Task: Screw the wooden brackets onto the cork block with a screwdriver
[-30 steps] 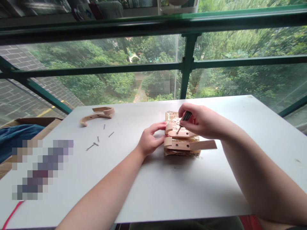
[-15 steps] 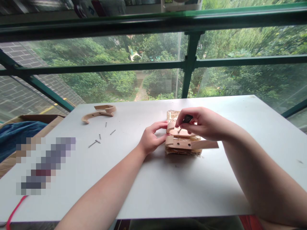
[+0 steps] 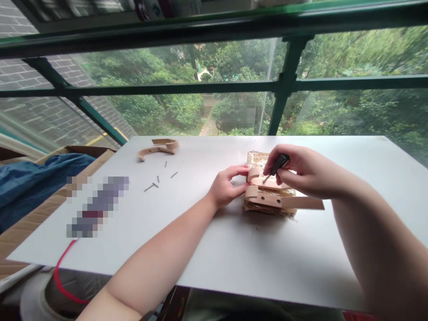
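Note:
My right hand is closed around the black handle of a screwdriver. The screwdriver slants, its tip down at a hole in the upper wooden hook. With thumb and fingers, my left hand grips the curved left end of that hook. Beneath lies a block wrapped in clear film, brownish inside. Nearer to me, a second wooden hook rests across the block, two dark holes showing in it and its straight end jutting past the right side. My right hand partly hides the upper hook's right end.
More curved wooden hooks lie at the table's back left. Several loose screws are scattered before them. A blurred-out object with a red strap lies left. A cardboard box holding blue cloth stands beside the white table.
The camera view has swung left, so everything on the table appears farther right. The screwdriver handle shows more fully in my right hand. Its tip stays at the same hook.

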Demonstrator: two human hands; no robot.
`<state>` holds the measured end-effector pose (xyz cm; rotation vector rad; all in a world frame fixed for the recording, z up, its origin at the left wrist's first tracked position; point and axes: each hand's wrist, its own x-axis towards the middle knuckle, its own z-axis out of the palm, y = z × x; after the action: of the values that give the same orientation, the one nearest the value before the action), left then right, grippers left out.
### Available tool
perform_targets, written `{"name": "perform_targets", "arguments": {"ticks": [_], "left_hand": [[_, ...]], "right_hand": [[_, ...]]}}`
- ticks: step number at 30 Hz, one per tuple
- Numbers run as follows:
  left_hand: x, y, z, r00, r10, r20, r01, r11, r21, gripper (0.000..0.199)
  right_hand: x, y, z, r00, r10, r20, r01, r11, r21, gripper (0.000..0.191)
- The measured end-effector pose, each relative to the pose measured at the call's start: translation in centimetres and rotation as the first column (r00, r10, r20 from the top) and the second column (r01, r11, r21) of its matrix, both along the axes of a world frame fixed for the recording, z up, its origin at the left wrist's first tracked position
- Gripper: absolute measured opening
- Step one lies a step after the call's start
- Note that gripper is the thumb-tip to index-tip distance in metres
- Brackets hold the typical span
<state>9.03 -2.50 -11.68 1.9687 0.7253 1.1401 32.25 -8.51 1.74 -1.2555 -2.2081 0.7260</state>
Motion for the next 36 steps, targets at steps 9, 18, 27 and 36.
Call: {"name": "perform_targets", "arguments": {"ticks": [9, 18, 27, 36], "left_hand": [[0.1, -0.1, 0.1, 1.0, 0.011, 0.008, -0.011, 1.0, 0.007, 0.039], [0.1, -0.2, 0.1, 1.0, 0.02, 0.025, -0.019, 1.0, -0.02, 0.039], [0.0, 0.0, 0.0, 1.0, 0.006, 0.011, -0.006, 1.0, 0.0, 0.038], [0.0, 0.0, 0.1, 1.0, 0.005, 0.001, -0.005, 1.0, -0.023, 0.039]], "right_hand": [[0.0, 0.1, -0.2, 1.0, 0.007, 0.014, -0.007, 0.999, 0.045, 0.022], [0.3, 0.0, 0.0, 0.972, -0.142, 0.188, 0.105, 0.975, 0.196, 0.017], [-0.5, 0.6, -0.9, 0.987, -0.159, 0.033, 0.15, 0.972, 0.18, 0.015], [-0.3, 0.3, -0.8, 0.999, -0.025, -0.037, 0.029, 0.995, 0.095, 0.025]]}}
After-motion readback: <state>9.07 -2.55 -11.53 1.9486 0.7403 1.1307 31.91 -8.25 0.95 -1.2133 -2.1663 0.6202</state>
